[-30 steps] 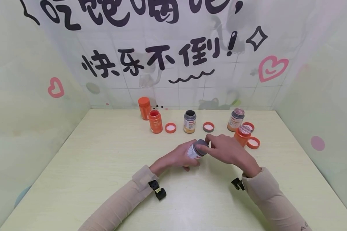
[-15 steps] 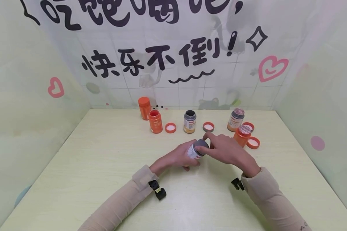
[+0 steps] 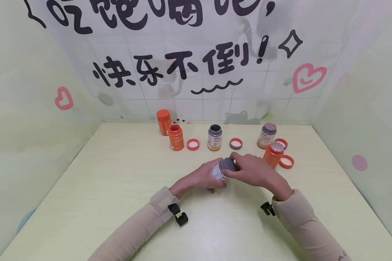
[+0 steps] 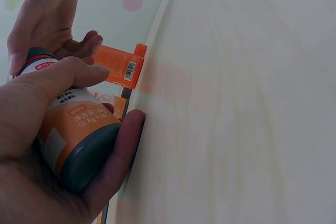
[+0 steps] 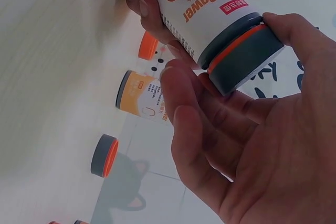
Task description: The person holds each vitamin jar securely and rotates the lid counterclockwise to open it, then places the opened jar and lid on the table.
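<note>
My left hand point(image 3: 205, 176) grips a supplement bottle point(image 3: 217, 172) round its body, tilted with its top toward the right. In the right wrist view its label point(image 5: 202, 17) is white and orange. My right hand point(image 3: 254, 169) pinches the dark grey screw cap point(image 5: 245, 59) between thumb and index finger. An orange ring shows along the cap's lower edge, right at the bottle's shoulder. The remaining right fingers curl loosely below the cap. In the left wrist view, the bottle's dark base point(image 4: 92, 156) lies between my left thumb and fingers.
Behind the hands stand an uncapped orange bottle point(image 3: 176, 139), a capped orange one point(image 3: 164, 124) and an uncapped grey one point(image 3: 214, 139). Foil-sealed grey point(image 3: 266, 137) and orange point(image 3: 272, 157) bottles stand right. Lids point(image 3: 193, 144), including a grey one point(image 3: 236, 144), lie upturned among them.
My right index finger, raised off the cap half a second ago, has come back down onto it, and the right hand has turned and shifted slightly left. My left hand holds still with the bottle.
</note>
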The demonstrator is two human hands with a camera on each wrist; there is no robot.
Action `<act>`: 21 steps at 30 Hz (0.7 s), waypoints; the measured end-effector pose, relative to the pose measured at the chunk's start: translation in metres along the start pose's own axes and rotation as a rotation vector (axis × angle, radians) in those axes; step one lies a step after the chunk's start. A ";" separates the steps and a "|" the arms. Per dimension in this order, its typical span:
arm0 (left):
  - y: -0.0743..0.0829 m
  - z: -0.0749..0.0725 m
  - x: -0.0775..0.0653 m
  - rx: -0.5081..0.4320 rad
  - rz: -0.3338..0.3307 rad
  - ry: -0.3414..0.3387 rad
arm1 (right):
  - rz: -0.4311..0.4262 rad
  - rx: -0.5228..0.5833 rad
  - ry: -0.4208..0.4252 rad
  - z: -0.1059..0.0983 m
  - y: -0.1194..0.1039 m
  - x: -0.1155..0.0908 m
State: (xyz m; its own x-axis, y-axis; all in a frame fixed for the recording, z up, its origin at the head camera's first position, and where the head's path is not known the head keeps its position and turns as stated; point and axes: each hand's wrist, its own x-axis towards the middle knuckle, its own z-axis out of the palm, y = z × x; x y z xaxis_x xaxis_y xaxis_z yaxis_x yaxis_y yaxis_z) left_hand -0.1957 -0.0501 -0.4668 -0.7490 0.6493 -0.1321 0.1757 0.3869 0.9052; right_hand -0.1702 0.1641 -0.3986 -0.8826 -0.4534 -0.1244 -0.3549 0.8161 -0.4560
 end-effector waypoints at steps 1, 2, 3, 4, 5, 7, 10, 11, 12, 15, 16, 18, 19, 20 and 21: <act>0.000 0.000 0.000 -0.001 0.000 0.000 | -0.001 -0.005 0.001 0.000 0.000 0.000; 0.000 0.000 0.000 -0.002 -0.001 0.000 | -0.001 -0.010 0.003 0.000 0.000 0.000; 0.000 0.000 0.000 -0.003 -0.002 0.000 | -0.003 -0.014 0.009 0.000 0.000 0.000; 0.000 0.000 0.000 -0.005 -0.002 -0.001 | -0.002 -0.015 0.013 0.001 0.000 0.000; 0.000 0.000 0.000 -0.006 -0.002 -0.002 | 0.003 -0.016 0.018 0.001 0.001 0.000; 0.000 0.000 0.000 -0.005 -0.001 -0.004 | 0.016 -0.016 0.030 0.001 0.001 -0.001; 0.000 0.000 0.000 -0.003 0.002 -0.005 | 0.020 -0.017 0.039 0.001 0.002 -0.001; 0.000 0.000 0.000 -0.003 0.002 -0.005 | 0.019 -0.018 0.039 0.001 0.002 -0.001; 0.000 0.000 0.000 -0.004 0.002 -0.005 | 0.016 -0.019 0.036 0.001 0.001 -0.001; 0.001 0.000 -0.001 -0.006 0.002 -0.002 | 0.012 -0.011 0.017 0.001 0.000 -0.001; 0.001 0.000 -0.001 -0.007 0.002 -0.002 | 0.012 -0.005 0.008 0.001 0.000 0.000; 0.001 0.001 -0.001 -0.008 0.001 -0.002 | 0.021 0.007 -0.006 0.001 0.000 0.000; 0.001 0.001 -0.001 -0.008 0.001 -0.002 | 0.025 0.013 -0.014 0.001 -0.001 0.000; 0.001 0.001 -0.001 -0.008 0.001 -0.001 | 0.027 0.018 -0.021 0.001 -0.001 0.001; 0.001 0.001 -0.002 -0.009 0.000 -0.001 | 0.030 0.021 -0.027 0.001 -0.001 0.001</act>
State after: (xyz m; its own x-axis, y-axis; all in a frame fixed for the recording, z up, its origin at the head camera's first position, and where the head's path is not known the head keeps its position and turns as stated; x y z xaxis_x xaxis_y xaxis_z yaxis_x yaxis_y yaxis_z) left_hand -0.1939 -0.0504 -0.4659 -0.7484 0.6498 -0.1327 0.1695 0.3809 0.9089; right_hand -0.1704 0.1625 -0.3996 -0.8843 -0.4381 -0.1617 -0.3212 0.8221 -0.4701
